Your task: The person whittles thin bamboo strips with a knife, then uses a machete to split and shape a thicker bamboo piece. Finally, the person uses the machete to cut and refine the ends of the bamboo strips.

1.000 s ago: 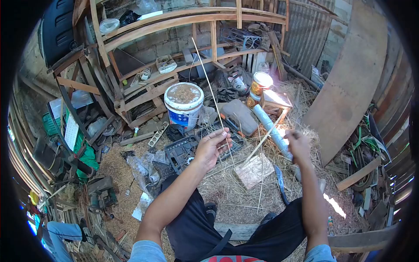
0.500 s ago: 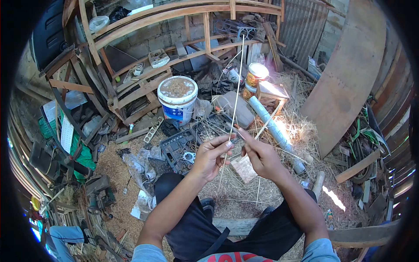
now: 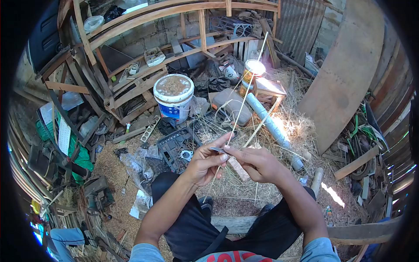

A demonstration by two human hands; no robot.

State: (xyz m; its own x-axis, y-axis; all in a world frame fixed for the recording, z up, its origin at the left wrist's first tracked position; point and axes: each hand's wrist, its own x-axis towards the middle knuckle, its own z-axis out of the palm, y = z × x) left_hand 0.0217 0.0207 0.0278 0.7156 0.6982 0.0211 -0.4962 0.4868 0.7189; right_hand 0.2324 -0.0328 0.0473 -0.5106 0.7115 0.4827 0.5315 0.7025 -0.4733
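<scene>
A long, thin pale strip (image 3: 241,107), which looks like split bamboo, slants from near my knees up past the yellow cans. My left hand (image 3: 204,162) is closed around its lower part, thumb and fingers pinching it. In my right hand (image 3: 258,162) is a knife (image 3: 218,150); only its short grey blade shows, and its handle is hidden in the fist. The blade lies against or very close to the strip, just by my left thumb. Both hands are close together above my lap.
Ahead stand a white-and-blue bucket (image 3: 173,96), yellow cans (image 3: 254,69) and a small wooden stool (image 3: 269,86). A grey-blue pipe (image 3: 268,122) lies on straw. An open tool case (image 3: 176,148) sits on the floor, and a wooden beam (image 3: 235,224) crosses by my feet.
The strip's top has swung to the right, so it slants more. My right hand has turned and come closer to the left, bringing the blade across the strip by my left thumb.
</scene>
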